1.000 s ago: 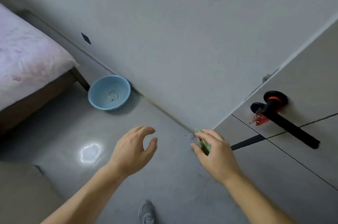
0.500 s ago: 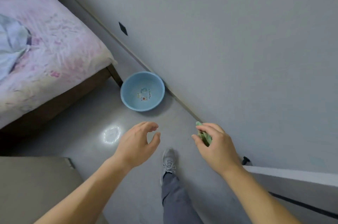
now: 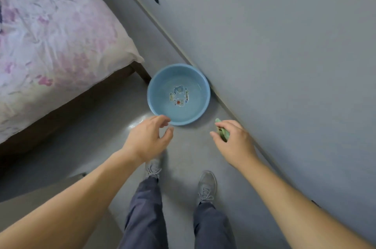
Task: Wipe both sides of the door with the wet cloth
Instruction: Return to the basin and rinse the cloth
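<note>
My right hand (image 3: 234, 143) grips a small bunched green cloth (image 3: 222, 131), most of it hidden inside the fingers. My left hand (image 3: 149, 136) hovers empty with loosely curled fingers, just in front of a blue basin (image 3: 200, 115) that holds water and has a cartoon picture on its bottom. The basin stands on the grey floor against the wall. The door is out of view.
A bed with a pink floral sheet (image 3: 50, 35) fills the upper left, its wooden frame close to the basin. A grey wall (image 3: 284, 45) with a baseboard runs along the right. My legs and grey shoes (image 3: 206, 185) stand below the hands.
The view has swung left, away from the door and its black handle, toward the basin. The basin now sits just ahead of both hands. The cloth stays in my right hand.
</note>
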Tool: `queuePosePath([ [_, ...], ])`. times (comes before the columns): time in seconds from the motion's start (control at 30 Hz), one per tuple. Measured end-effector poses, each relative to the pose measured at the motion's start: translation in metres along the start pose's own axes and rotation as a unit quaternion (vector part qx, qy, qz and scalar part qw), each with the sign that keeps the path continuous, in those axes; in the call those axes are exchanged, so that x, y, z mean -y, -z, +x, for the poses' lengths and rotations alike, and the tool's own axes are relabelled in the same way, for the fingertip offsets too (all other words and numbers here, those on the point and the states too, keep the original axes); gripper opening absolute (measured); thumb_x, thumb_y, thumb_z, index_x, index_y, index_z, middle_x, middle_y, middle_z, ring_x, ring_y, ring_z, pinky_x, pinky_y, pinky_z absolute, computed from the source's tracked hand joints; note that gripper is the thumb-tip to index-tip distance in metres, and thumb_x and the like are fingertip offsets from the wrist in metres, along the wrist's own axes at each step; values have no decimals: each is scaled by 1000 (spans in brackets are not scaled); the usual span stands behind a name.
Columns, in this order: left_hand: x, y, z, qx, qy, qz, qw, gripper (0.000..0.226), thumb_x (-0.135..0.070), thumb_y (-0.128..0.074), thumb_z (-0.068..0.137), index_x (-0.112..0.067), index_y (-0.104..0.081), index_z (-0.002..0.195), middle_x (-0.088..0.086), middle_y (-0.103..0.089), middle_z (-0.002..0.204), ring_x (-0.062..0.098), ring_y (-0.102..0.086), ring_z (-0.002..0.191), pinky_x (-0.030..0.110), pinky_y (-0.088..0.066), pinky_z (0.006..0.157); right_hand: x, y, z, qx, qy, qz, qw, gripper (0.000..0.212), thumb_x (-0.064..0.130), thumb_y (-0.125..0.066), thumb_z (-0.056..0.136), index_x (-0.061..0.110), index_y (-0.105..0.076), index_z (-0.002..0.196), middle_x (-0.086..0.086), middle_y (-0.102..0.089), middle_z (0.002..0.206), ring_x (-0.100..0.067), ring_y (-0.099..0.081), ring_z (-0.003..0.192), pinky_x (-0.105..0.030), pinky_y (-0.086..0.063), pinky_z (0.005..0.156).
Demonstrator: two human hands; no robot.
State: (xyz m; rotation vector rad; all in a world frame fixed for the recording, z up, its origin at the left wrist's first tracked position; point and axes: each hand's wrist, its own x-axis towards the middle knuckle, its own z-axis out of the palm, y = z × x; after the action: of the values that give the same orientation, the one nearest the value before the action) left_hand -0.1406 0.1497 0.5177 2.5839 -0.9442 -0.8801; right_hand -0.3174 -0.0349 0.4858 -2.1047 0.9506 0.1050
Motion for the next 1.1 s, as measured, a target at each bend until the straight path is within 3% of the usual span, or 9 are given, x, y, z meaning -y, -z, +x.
queuePosePath([
  [0.17,49,-16,92,35,-13,-9,999,39,-39,-55,99,-19,-62,132,-4,-67,127,16,-61,120,31,-46,98,-4,-59,65,0,-50,7,999,31,24,-75,90,12,-72,118,-3,-65,122,-23,-63,110,-20,-39,90],
  [0.3,88,-47,163,90,-53,15,994,52,-47,-52,100,-21,-52,145,-4,-60,139,19,-57,126,35,-47,101,-24,-117,112,-18,-92,20,995,33,24,-75,91,13,-71,121,-2,-62,125,-21,-62,113,-21,-40,95],
  [0.47,132,-110,232,170,-81,50,981,54,-49,-50,101,-21,-49,147,-1,-54,145,21,-52,133,36,-44,105,-70,-197,160,-31,-132,33,990,36,19,-76,90,9,-70,125,-7,-62,125,-24,-62,114,-18,-37,96],
  [0.57,152,-156,267,194,-84,57,976,67,-59,-39,94,-18,-50,146,2,-55,144,23,-50,134,35,-41,109,-108,-244,185,-30,-115,29,992,38,16,-77,88,8,-70,125,-8,-62,126,-27,-62,116,-16,-34,98],
  [0.7,173,-223,310,216,-111,64,968,75,-60,-33,88,-17,-50,147,4,-53,148,26,-50,135,39,-40,112,-163,-300,220,-49,-45,-1,998,43,6,-81,81,4,-70,123,-15,-63,126,-36,-63,114,-36,-48,102],
  [0.83,181,-289,349,227,-38,-79,970,45,-47,-52,102,-21,-58,138,2,-63,129,20,-63,113,34,-47,102,-216,-334,254,-73,79,-81,991,46,14,-86,78,3,-69,120,-16,-63,125,-38,-61,111,-42,-52,97],
  [0.9,176,-310,363,242,39,-224,943,29,-38,-53,104,-18,-65,122,9,-70,115,23,-68,102,36,-49,94,-234,-345,262,-70,131,-140,979,48,26,-84,80,8,-69,122,-12,-63,128,-35,-57,117,-43,-49,97],
  [1.0,168,-327,375,266,111,-348,892,24,-36,-50,106,-18,-66,106,12,-73,106,22,-70,92,40,-52,92,-244,-355,253,-56,135,-218,965,46,45,-67,89,21,-65,129,-3,-54,147,-30,-42,140,-44,-33,105],
  [1.1,164,-333,378,287,106,-365,879,19,-32,-53,105,-18,-67,103,6,-72,95,17,-72,86,37,-53,90,-246,-358,240,-39,104,-122,986,39,38,-57,95,23,-59,131,-1,-32,165,-27,-14,156,-47,-20,116],
])
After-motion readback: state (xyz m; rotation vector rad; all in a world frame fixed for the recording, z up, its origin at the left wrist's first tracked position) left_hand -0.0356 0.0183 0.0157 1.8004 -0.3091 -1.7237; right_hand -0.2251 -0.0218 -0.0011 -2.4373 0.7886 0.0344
